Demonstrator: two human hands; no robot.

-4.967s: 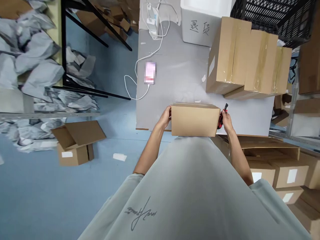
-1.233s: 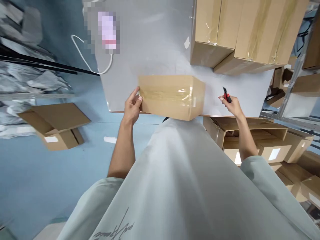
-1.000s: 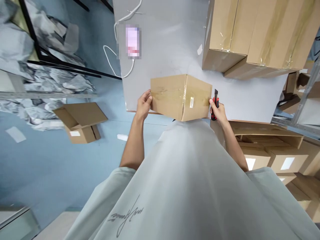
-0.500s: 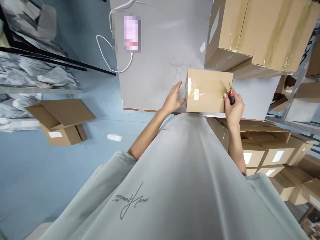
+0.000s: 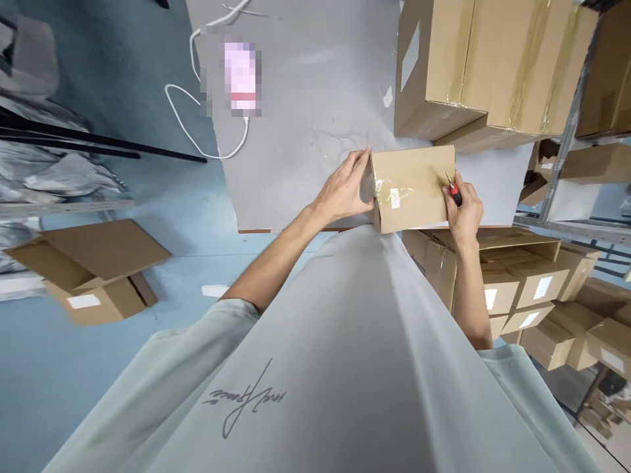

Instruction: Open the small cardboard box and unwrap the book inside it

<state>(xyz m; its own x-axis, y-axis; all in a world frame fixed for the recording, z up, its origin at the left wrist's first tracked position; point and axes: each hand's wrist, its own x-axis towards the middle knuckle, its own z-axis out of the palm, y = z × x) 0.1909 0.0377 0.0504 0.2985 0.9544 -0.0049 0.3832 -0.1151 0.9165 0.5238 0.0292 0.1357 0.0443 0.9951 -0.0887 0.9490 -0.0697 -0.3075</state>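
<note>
A small cardboard box with a white label and clear tape lies at the table's front edge, slightly tilted. My left hand grips its left end, fingers at the far corner and thumb at the near one. At the right end, my right hand pinches a small red-and-black handled tool with a thin pointed metal tip. That hand also rests against the box's right side. Its lower fingers are partly hidden.
Large taped cartons stand on the grey table at the back right. A white cable runs to a blurred device at the left. An open carton sits on the floor. Stacked boxes fill the lower right.
My left hand has moved onto the box's left end and now grips it. The box has turned slightly, its left end drawn nearer me. The tool has tipped more to the left.
</note>
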